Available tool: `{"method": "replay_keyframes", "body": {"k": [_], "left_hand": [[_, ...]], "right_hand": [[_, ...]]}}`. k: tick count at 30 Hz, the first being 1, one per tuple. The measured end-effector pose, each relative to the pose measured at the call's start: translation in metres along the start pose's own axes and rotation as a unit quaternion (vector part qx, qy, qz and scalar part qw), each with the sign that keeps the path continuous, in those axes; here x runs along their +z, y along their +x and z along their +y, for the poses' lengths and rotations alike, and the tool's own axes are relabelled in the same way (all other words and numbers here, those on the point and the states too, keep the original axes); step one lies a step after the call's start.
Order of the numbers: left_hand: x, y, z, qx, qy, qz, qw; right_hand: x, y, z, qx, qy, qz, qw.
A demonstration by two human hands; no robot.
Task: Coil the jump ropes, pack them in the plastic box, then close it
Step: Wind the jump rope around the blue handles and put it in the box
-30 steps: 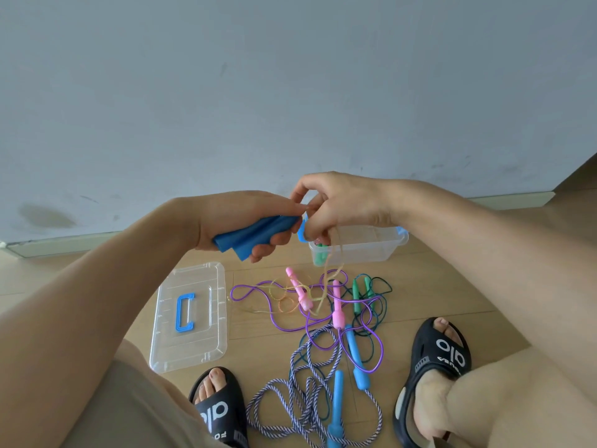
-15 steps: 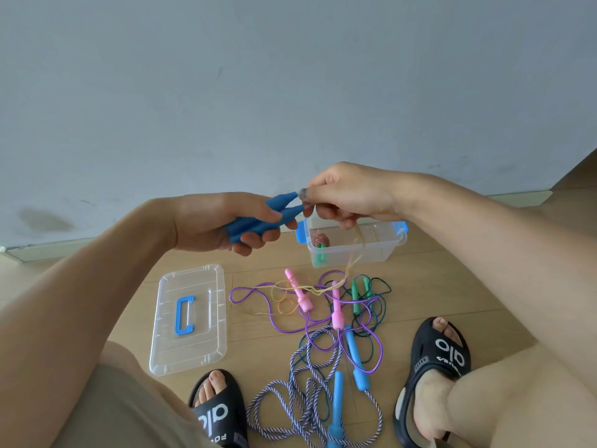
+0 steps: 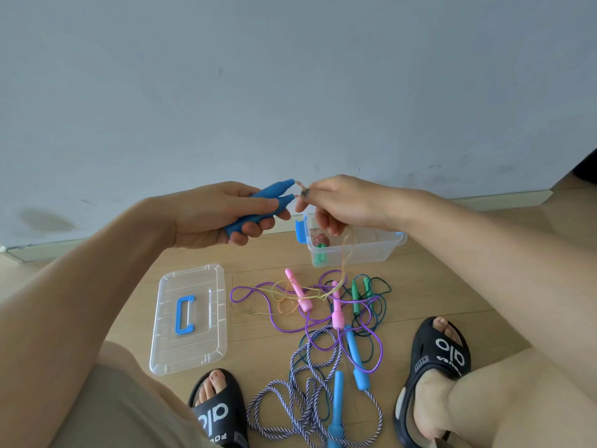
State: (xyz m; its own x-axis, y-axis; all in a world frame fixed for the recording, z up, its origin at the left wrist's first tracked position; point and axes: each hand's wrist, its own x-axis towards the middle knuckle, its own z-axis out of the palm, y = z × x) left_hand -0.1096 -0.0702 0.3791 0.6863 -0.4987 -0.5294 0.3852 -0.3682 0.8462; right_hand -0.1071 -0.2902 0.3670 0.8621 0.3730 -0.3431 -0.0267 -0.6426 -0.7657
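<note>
My left hand (image 3: 223, 215) grips two dark blue rope handles (image 3: 268, 202) side by side, tips pointing right. My right hand (image 3: 339, 202) pinches the thin yellow-orange cord (image 3: 347, 253) close to those tips; the cord hangs down to the floor pile. The clear plastic box (image 3: 355, 250) with blue latches stands open on the floor behind my hands, a coiled rope with green handles inside it. Its clear lid (image 3: 190, 318) with a blue handle lies flat to the left. Loose on the floor are a purple rope with pink handles (image 3: 305, 299), a dark rope with green handles (image 3: 355, 295) and a braided rope with light blue handles (image 3: 337, 402).
A grey wall and a skirting board (image 3: 484, 202) run just behind the box. Both feet are in black slippers (image 3: 442, 360) on the wooden floor, either side of the rope pile. My knees fill the lower corners.
Both hands have risen a little. The blue handles have tilted so their tips point up and right, and my right hand now pinches the cord right at those tips.
</note>
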Motion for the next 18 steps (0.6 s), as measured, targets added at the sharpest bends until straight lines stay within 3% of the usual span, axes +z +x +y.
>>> {"method": "replay_keyframes", "body": {"k": [7,18], "left_hand": [[-0.006,-0.002,-0.001,0.022,-0.025,-0.012,0.999],[-0.002,-0.004,0.0,0.001,0.059,-0.02,0.998]], "right_hand": [[-0.008,-0.001,0.0,-0.039,0.037,0.049,0.997],[-0.015,0.0,0.004,-0.057,0.059,0.08,0.993]]}}
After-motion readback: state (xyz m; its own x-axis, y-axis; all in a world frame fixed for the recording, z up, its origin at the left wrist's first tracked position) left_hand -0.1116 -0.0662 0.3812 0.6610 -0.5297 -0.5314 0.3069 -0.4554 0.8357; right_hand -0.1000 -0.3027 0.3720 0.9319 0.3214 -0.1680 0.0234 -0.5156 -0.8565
